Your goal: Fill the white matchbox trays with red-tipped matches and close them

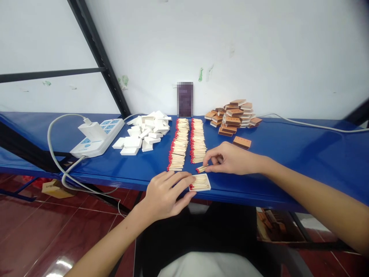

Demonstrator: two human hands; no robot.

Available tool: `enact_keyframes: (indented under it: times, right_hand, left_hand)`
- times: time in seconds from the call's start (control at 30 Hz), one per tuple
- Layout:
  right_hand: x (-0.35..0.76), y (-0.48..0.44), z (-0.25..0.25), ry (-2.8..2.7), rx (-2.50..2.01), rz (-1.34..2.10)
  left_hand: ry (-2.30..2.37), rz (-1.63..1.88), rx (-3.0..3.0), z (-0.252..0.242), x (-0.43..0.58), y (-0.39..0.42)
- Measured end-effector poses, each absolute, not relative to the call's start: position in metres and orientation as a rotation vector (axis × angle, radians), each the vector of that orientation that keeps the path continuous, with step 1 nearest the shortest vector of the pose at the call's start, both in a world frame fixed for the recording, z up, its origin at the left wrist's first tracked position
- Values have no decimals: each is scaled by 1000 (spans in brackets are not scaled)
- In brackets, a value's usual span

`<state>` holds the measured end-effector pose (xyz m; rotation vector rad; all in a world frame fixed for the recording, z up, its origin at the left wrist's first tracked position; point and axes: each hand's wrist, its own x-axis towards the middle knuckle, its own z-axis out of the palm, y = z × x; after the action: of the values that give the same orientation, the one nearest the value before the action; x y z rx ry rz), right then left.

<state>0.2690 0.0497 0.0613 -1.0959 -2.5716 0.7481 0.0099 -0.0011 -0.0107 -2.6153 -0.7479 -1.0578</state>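
Observation:
At the front edge of the blue shelf, my left hand (168, 192) grips a white matchbox tray (205, 188) at its left end, thumb and fingers around it. Matches with red heads lie inside, heads to the left. My right hand (226, 159), just above and behind the tray, pinches a small bunch of matches (201, 169) between thumb and fingers. Two long rows of matches stretch back from the hands, a left row (179, 144) and a right row (197, 140), all with heads to the left.
White empty trays (148, 129) are heaped at the left. Brown matchbox sleeves (233, 115) are piled at the right, with a single sleeve (242, 142) nearer me. A power strip (99, 136) with a cable stands far left. A dark pixelated object (185, 99) leans on the wall.

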Motion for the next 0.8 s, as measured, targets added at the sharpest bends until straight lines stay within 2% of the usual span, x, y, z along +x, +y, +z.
enact_keyframes:
  times: [0.3, 0.8]
  right_hand:
    - [270, 51, 60, -2675, -1041, 617]
    - [268, 50, 58, -2590, -1061, 754]
  left_hand:
    - [-747, -1065, -2628, -10, 10, -1]
    - [-753, -1066, -2615, -10, 11, -1]
